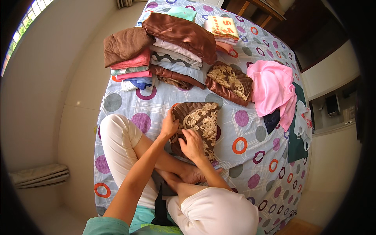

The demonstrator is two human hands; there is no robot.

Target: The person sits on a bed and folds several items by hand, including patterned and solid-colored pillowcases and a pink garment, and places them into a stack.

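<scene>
Before my crossed legs lies a folded brown quilted cloth (205, 117) with a gold leaf pattern, flat on the bedsheet. My left hand (169, 124) grips its left edge, the thumb on the upper face. Over the lower middle of the same cloth is my right hand (192, 144), palm down, fingers bent and slightly apart, touching the surface. Just beyond, to the right, a similar folded brown and gold cloth (230, 79) rests with a shiny brown underside showing.
Folded-textile stacks stand farther up the bed: one topped by a brown quilted piece (126, 45), one by shiny brown satin (182, 35), one by a yellow towel (223, 26). Rightward lie a crumpled pink cloth (271, 88) and a white plastic bag (302, 123). The patterned bedsheet (255, 164) drops away at the sides.
</scene>
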